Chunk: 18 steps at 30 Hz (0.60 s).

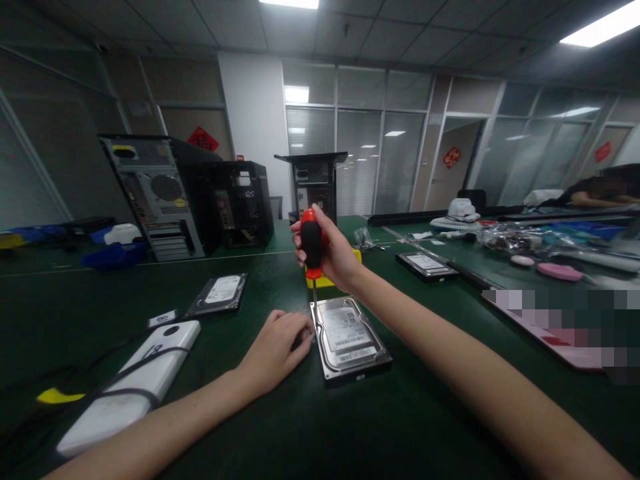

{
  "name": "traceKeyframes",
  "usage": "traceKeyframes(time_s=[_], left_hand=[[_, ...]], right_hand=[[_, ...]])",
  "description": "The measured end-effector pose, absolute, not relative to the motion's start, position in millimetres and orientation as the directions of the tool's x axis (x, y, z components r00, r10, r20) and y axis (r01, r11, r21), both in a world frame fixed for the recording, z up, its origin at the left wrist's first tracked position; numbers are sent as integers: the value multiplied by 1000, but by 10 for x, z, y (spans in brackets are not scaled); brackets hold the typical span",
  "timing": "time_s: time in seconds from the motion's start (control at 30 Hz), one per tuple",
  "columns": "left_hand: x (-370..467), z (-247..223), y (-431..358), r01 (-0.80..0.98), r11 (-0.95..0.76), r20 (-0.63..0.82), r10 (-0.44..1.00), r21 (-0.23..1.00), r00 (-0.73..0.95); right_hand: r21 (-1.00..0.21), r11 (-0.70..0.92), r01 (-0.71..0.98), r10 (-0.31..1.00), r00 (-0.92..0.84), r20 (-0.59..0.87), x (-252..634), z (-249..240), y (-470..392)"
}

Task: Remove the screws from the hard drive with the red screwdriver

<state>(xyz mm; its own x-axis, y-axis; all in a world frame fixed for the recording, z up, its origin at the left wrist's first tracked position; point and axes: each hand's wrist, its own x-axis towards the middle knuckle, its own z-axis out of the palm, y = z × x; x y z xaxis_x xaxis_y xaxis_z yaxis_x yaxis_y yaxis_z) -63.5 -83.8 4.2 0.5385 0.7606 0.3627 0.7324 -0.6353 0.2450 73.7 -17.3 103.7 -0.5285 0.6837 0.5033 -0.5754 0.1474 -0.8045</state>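
Observation:
My right hand [335,250] is wrapped round the red and black handle of a screwdriver [313,243], held upright. The screwdriver's shaft points down at the left edge of a hard drive [345,333], which lies label side up on the green table. Whether the tip sits in a screw is too small to tell. Beside that same edge rests my left hand [277,343], its fingers curled and thumb drawn in close to the drive. What those fingers pinch, if anything, I cannot make out. Behind the drive, a yellow object [325,280] is partly hidden by my right hand.
Other hard drives lie at left [223,292] and right [426,264]. A white power strip [135,387] wrapped with black cable is at the near left. Computer cases [165,193] stand at the back. Plastic bags [510,237] and a pink object [560,271] clutter the right; another person's arm [600,197] is beyond.

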Motion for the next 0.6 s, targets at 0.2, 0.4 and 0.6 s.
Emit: traceKeyframes(time_s=[0.2,0.4,0.6], left_hand=[[-640,26,-829,726,-642,369,755,247,542],[-633,28,-833,729,-643,371,752,233,545],[-634,32,-837,729,-644,370,752,232,546]], right_hand=[[-793,131,-595,673,-534,512,707,1045,-225],[-779,225,-585,704,-455,545,677,1035,-233],[-795,224,-564,730,-443,520,703,1025,-201]])
